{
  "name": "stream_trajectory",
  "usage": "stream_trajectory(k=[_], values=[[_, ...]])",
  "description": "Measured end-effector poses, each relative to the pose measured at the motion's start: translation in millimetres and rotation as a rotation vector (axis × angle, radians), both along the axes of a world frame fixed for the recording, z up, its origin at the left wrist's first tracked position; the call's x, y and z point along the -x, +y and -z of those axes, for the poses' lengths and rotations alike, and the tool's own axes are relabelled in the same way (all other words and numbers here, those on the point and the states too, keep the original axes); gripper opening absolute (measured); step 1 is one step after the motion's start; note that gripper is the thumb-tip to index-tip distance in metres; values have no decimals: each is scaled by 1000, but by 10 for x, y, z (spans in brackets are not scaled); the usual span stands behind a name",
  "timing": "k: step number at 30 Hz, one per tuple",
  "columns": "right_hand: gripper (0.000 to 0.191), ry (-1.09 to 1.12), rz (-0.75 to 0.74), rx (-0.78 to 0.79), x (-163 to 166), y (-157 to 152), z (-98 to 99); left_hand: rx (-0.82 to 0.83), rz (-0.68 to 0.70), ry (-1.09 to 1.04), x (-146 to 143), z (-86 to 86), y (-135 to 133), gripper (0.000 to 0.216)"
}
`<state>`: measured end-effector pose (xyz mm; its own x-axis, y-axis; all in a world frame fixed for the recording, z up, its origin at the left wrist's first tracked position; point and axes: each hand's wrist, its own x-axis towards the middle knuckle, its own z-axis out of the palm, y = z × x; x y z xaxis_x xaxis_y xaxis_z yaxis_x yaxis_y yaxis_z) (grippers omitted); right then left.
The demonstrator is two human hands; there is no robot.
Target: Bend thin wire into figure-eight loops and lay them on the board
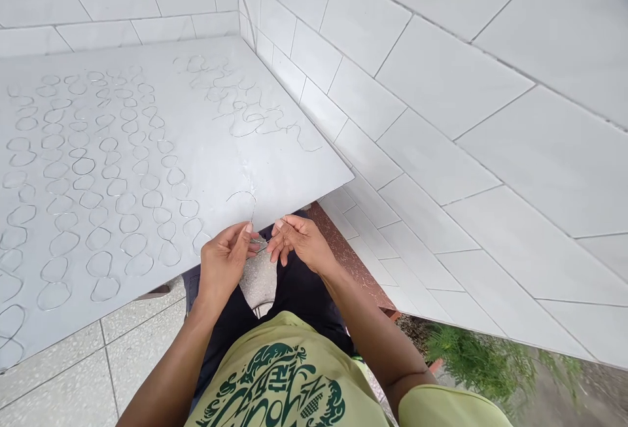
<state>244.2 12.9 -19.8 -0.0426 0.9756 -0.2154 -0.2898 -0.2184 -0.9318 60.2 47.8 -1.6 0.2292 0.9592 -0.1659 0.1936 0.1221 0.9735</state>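
Observation:
My left hand (228, 254) pinches a thin piece of wire (254, 203) at the front edge of the white board. One end of the wire curves up in an open hook above my thumb. Close beside it, my right hand (300, 240) has its thumb and index finger pressed together, near the lower part of the same wire. The wire between my two hands is thin and partly hidden by my fingers. To the left lie several rows of wire figure-eights (83, 164) on the board.
The white board (206, 152) fills the left side. A loose tangle of wavy wire pieces (250, 119) lies towards its back right. A tiled wall (441, 152) rises at the right, with a reddish-brown ledge (350, 257) below and green plants (483, 358) lower right.

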Motion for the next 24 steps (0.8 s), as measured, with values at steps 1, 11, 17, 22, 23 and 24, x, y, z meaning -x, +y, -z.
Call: stream_trajectory(k=[1, 11, 17, 22, 23, 24], values=[[40, -7, -1, 4, -25, 22, -14, 3, 3, -11, -5, 1, 9, 48], [42, 15, -96, 86, -87, 141, -153, 244, 119, -330, -21, -53, 228, 34], [42, 51, -116, 100, -89, 189, -118, 337, 132, -492, -2, -38, 342, 31], [38, 134, -126, 116, -49, 207, -53, 416, 159, -665, 33, -13, 418, 23], [38, 150, -107, 119, -39, 212, -43, 418, 147, -712, 34, -4, 422, 21], [39, 161, -83, 121, -32, 219, -34, 415, 129, -753, 31, 5, 422, 20]])
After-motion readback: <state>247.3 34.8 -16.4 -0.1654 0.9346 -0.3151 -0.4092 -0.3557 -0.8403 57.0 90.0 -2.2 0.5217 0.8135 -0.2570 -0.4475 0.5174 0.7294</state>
